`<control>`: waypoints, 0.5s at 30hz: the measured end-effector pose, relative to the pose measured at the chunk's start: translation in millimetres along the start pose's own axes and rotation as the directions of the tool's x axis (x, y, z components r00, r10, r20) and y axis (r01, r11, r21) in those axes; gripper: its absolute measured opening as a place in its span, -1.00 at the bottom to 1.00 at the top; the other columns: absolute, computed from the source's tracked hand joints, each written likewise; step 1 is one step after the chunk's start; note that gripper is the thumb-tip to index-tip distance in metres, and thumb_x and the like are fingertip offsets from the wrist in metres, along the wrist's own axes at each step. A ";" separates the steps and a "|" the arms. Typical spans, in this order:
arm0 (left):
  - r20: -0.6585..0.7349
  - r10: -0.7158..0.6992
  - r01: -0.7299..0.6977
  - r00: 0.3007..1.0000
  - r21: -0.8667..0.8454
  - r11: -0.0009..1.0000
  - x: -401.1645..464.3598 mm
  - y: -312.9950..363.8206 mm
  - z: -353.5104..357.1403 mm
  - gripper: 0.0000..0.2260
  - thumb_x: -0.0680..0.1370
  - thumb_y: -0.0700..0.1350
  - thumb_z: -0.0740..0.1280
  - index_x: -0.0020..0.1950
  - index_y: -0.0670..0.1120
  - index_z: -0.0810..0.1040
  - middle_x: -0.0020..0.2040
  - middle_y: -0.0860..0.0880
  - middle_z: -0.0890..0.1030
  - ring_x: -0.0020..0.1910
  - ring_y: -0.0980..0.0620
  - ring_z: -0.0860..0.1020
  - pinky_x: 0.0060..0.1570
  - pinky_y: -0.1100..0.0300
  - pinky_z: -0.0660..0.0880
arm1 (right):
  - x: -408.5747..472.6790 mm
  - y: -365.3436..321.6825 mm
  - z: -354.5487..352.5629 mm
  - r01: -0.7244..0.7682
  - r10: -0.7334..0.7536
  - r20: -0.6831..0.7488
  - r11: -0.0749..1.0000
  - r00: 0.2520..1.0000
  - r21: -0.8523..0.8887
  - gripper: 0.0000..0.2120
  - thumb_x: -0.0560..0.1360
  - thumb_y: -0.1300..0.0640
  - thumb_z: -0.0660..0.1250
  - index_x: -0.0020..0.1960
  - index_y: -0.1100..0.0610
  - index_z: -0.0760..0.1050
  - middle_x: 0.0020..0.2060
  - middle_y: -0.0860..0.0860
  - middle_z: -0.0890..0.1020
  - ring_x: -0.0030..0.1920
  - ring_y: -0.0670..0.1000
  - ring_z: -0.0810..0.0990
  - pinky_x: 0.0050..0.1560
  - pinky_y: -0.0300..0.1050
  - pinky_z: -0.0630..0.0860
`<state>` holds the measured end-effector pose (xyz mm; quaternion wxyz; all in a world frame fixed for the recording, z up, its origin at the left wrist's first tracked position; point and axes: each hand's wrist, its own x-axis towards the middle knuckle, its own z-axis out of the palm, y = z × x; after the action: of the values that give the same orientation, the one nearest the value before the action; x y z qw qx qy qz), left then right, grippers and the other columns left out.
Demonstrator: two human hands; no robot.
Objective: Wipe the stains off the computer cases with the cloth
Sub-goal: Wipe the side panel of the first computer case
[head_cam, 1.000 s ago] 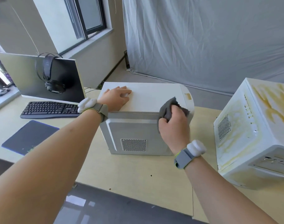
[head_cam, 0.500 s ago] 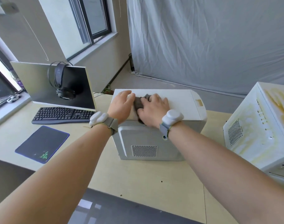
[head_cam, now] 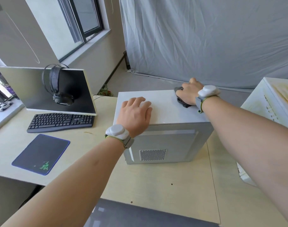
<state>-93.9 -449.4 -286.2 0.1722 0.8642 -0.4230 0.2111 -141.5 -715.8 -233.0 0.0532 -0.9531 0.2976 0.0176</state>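
Presently my right hand [head_cam: 190,94] grips the cloth [head_cam: 181,99] at the far corner of the grey case [head_cam: 164,112]; my left hand [head_cam: 135,112] rests flat, fingers extended. Its top appears clean. The white case [head_cam: 271,102] remains yellow-stained, untouched.

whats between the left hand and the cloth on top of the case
Only bare white lid of the case lies between the left hand and the cloth, as the head view shows.

Office: desk [head_cam: 156,181] with monitor [head_cam: 61,95], keyboard [head_cam: 60,122].
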 end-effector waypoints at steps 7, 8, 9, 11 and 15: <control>-0.068 0.100 -0.094 0.993 0.086 0.992 19.3 -38.7 8.7 -0.73 0.54 -0.19 0.20 0.20 -0.07 0.55 0.22 -0.03 0.57 0.30 -0.14 0.48 0.33 -0.18 0.29 | -27.1 5.4 0.7 -0.045 0.040 -0.056 0.995 0.998 -0.092 -0.41 0.44 -0.22 -0.03 0.16 0.09 0.58 0.20 0.16 0.49 0.19 0.29 0.51 0.02 0.06 0.35; -0.069 0.085 -0.078 0.994 0.099 0.992 22.8 -43.8 10.7 -0.74 0.54 -0.20 0.20 0.20 -0.08 0.54 0.24 -0.05 0.57 0.34 -0.14 0.46 0.34 -0.19 0.28 | -36.7 6.9 -0.4 -0.052 0.046 -0.057 0.993 0.997 -0.109 -0.42 0.44 -0.22 -0.03 0.11 0.10 0.58 0.19 0.16 0.52 0.15 0.28 0.53 -0.02 0.04 0.36; -0.062 0.054 -0.047 0.997 0.114 0.992 25.4 -46.1 13.1 -0.75 0.56 -0.18 0.21 0.21 -0.09 0.52 0.27 -0.08 0.55 0.38 -0.16 0.42 0.35 -0.19 0.26 | -47.8 9.8 -1.5 -0.059 0.053 -0.055 0.991 0.997 -0.124 -0.45 0.44 -0.22 -0.01 0.03 0.12 0.58 0.13 0.17 0.57 0.05 0.27 0.54 -0.07 0.00 0.37; -0.052 -0.103 0.109 0.993 0.141 0.984 33.0 -54.5 19.3 -0.76 0.64 -0.06 0.16 0.25 -0.10 0.45 0.34 -0.13 0.47 0.45 -0.16 0.32 0.39 -0.19 0.17 | -64.5 6.3 -5.6 -0.058 0.052 -0.040 0.986 0.998 -0.157 -0.51 0.45 -0.22 0.03 -0.12 0.15 0.52 -0.06 0.15 0.62 -0.15 0.21 0.52 -0.18 -0.06 0.36; 0.008 -0.481 0.475 0.877 0.143 0.868 58.7 -51.1 29.2 -0.52 0.64 0.25 0.04 0.29 -0.11 0.39 0.34 -0.16 0.43 0.43 -0.17 0.28 0.41 -0.17 0.12 | -99.7 -8.5 -6.6 -0.108 0.119 0.041 0.973 0.992 -0.206 -0.57 0.44 -0.21 0.10 -0.15 0.12 0.53 -0.32 0.04 0.50 -0.34 0.06 0.45 -0.33 -0.16 0.27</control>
<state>-14.0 -472.2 -287.2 0.1503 0.9560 -0.1843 0.1716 -218.6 -653.2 -219.2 -0.0377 -0.9342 0.3466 0.0763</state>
